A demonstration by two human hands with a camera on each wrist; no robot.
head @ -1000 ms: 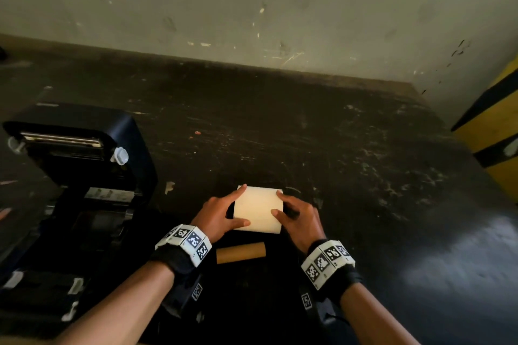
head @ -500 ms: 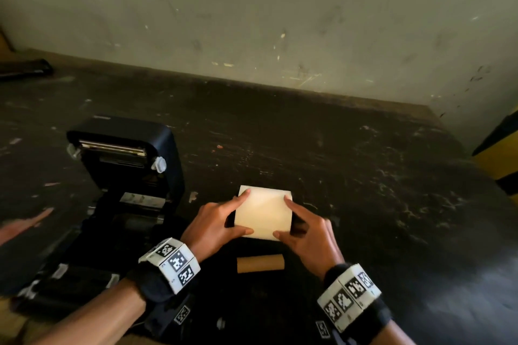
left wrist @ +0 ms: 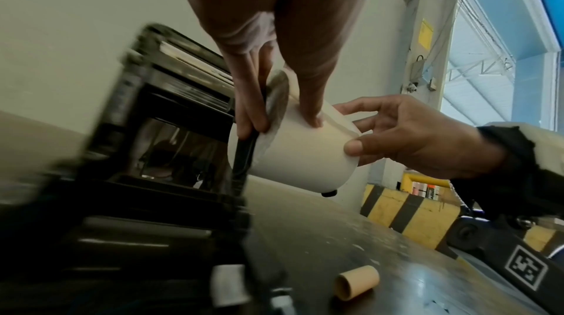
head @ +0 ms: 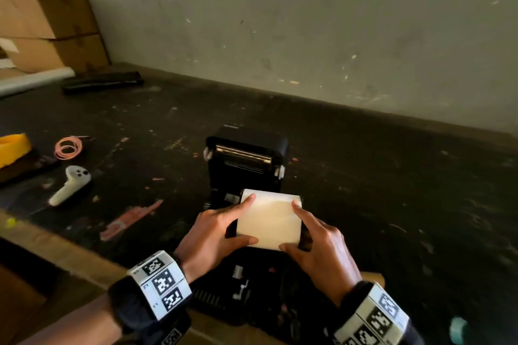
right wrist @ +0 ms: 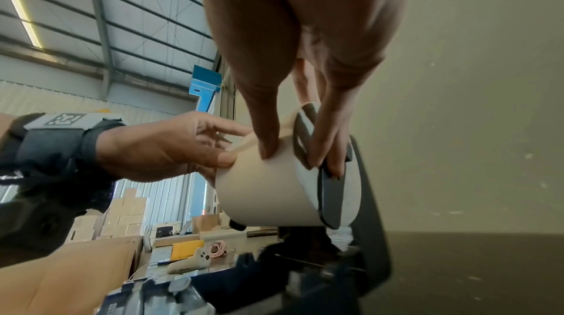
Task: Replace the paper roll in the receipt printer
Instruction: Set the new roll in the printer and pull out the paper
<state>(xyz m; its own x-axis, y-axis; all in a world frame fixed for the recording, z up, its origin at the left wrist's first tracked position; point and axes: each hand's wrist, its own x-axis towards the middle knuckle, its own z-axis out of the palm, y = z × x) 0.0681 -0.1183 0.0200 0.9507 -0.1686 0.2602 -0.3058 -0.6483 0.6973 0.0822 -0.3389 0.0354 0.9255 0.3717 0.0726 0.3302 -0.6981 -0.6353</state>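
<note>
Paper roll [head: 269,221] hanging just above the open receipt printer [head: 244,161], black holder pieces at both ends. Being gripped by left hand [head: 213,235] and right hand [head: 321,249], fingers and thumbs curling round opposite ends. Empty cardboard core [left wrist: 357,283] lying on the dark table [head: 392,190] nearby.

One paper roll [head: 269,221], one printer [head: 246,161], two hands [head: 208,235].

Paper roll [head: 269,222], gripped at both ends by left hand [head: 210,235] and right hand [head: 322,252]: lifted off table, now above open printer [head: 246,159].
</note>
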